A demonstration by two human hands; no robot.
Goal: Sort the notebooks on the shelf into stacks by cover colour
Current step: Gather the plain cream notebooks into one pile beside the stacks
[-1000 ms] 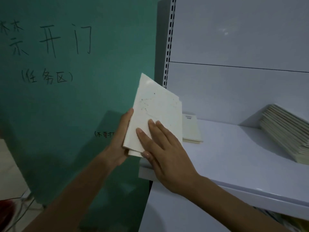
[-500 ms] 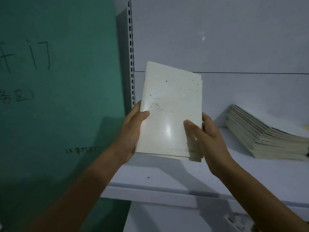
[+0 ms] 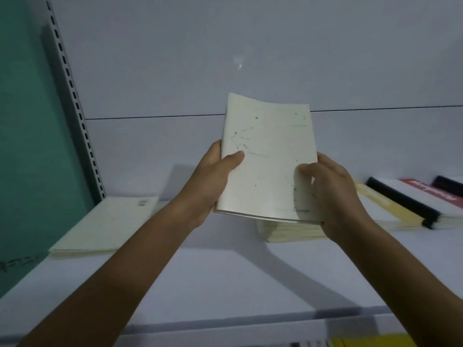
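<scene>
both hands, left hand (image 3: 213, 176) and right hand (image 3: 333, 194), grip a cream notebook (image 3: 269, 159) (maybe several) above the shelf (image 3: 200, 284), near a cream stack (image 3: 290, 231).

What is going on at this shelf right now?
A person holds a cream notebook above the white shelf, left hand on its left edge, right hand at its lower right corner. A cream stack lies behind it, a cream pile at the left, and mixed-colour notebooks at the right.

Cream notebooks (image 3: 269, 156) raised, tilted, above shelf (image 3: 225, 276).
</scene>
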